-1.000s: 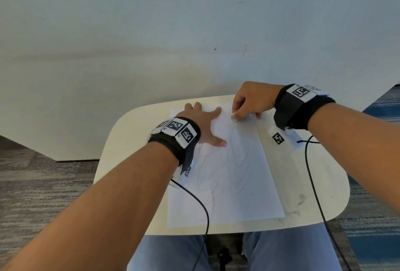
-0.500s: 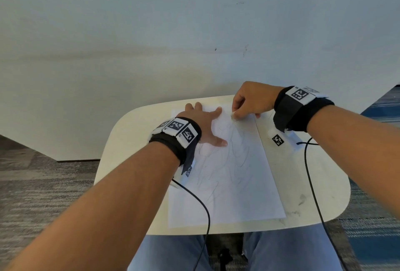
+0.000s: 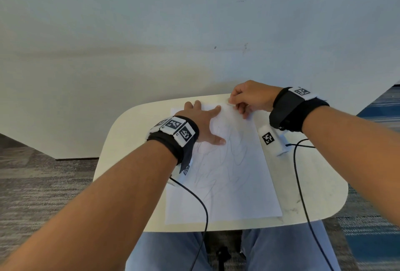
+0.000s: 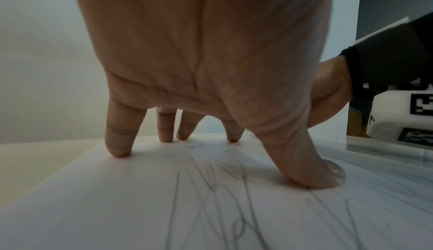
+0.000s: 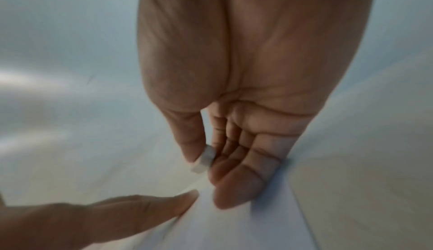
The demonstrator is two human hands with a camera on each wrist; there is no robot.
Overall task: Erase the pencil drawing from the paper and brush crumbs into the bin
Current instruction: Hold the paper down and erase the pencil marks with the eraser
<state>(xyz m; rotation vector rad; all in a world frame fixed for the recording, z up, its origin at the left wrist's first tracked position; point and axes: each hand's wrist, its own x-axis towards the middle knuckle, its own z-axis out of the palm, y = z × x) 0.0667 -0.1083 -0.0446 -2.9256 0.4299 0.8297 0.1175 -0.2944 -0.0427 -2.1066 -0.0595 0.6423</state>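
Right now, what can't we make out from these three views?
- Bin: in no view.
- Eraser tip touching paper: right wrist view blurred; in head view right hand hides it.
- Crumbs: a few specks in the left wrist view, too small to tell.
- Lines under left hand: covered.

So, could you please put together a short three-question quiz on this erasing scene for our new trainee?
1. True or false: the left hand lies with spread fingers on the paper.
2. What does the right hand pinch? A) a pencil B) a small white eraser C) a brush
3. Fill in: the right hand works near the paper's ____ edge, far or near to the person.

Key
1. True; in the left wrist view the fingertips and thumb press on the sheet.
2. B; the eraser sits between thumb and fingers.
3. Far; pencil lines still cover the middle of the sheet.
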